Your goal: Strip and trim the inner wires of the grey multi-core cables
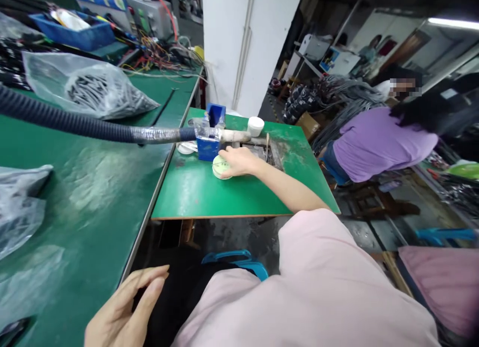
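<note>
My right hand (239,161) reaches out over the small green table and grips a round, pale-lidded tub (220,168) by its side and top. The tub stands near the table's middle, with dark marks on its lid. My left hand (125,307) is low at the left, beside the edge of the long bench. Its fingers are loosely curved, thumb and forefinger tips close, and nothing shows between them. Just behind the tub are a blue box (208,148) and a hose nozzle (235,136). A white cup (255,126) stands farther back.
A ribbed hose (90,125) crosses above the long green bench (86,187). On that bench lie a plastic bag of grey pieces (93,90), a blue tray (75,37) and tangled wires (157,55). A white pillar (239,42) rises behind. A person in purple (377,142) sits at the right.
</note>
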`<state>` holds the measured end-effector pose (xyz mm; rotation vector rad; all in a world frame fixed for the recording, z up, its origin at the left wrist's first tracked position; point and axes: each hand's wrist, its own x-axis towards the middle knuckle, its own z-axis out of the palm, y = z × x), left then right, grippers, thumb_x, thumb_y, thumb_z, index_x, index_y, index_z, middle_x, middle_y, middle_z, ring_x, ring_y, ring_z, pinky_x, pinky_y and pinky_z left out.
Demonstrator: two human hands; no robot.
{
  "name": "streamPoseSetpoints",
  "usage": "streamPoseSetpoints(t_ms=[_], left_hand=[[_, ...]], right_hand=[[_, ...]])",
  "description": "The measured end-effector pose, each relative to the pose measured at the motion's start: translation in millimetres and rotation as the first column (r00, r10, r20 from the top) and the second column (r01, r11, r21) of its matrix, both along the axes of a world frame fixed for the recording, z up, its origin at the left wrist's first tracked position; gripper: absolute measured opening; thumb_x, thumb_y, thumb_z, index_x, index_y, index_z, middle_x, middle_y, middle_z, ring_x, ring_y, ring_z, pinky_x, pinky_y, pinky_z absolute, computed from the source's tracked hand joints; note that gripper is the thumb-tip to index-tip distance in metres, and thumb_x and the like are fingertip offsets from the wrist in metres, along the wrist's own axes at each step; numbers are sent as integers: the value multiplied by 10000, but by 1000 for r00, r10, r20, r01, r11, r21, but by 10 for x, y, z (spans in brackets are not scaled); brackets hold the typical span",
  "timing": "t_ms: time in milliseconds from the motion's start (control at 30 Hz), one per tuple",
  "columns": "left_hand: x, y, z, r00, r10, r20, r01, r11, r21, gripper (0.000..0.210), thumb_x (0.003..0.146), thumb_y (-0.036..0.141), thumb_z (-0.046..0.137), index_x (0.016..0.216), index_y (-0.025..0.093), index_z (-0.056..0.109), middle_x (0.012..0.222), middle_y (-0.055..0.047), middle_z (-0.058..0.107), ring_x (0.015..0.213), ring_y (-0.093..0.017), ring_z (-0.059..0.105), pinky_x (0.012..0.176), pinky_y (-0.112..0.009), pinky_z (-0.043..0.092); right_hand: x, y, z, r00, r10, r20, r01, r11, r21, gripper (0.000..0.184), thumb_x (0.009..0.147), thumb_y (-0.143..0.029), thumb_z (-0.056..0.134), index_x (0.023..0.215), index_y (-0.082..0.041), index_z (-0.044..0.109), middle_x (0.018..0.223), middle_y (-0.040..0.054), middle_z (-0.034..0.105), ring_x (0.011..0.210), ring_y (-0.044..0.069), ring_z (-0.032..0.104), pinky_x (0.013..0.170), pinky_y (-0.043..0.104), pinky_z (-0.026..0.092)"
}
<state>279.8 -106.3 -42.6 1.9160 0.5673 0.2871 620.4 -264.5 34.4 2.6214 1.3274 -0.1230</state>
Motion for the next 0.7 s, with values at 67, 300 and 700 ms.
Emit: streamPoseSetpoints(t_ms=[67,300,700], left_hand=[[92,-6,31,999,-1,-55,0,1000,-7,307,749,539,645,872,265,708,974,1,707,909,-198,656,852,-263,519],[468,-76,61,997,-79,14,80,973,-218,348,701,526,705,871,223,723,907,-32,705,850,-196,671,802,-274,543],[1162,-260,37,998,24,63,38,571,-820,486,793,508,639,1161,194,600,1229,-95,617,1053,-223,624,785,-313,557]], right_hand=[[-17,7,-29,1000,-24,-2,24,1000,-2,698,752,-620,579,1234,-127,474,1168,198,589,1020,355,605,802,436,473],[-143,-43,-99,1000,5,19,-5,1000,2,696,747,-613,574,1242,-141,444,1143,187,597,966,349,625,778,447,490],[-388,-48,-96,1000,28,-7,-27,997,68,682,753,-554,563,1275,-139,421,1104,158,616,915,331,635,724,410,488]])
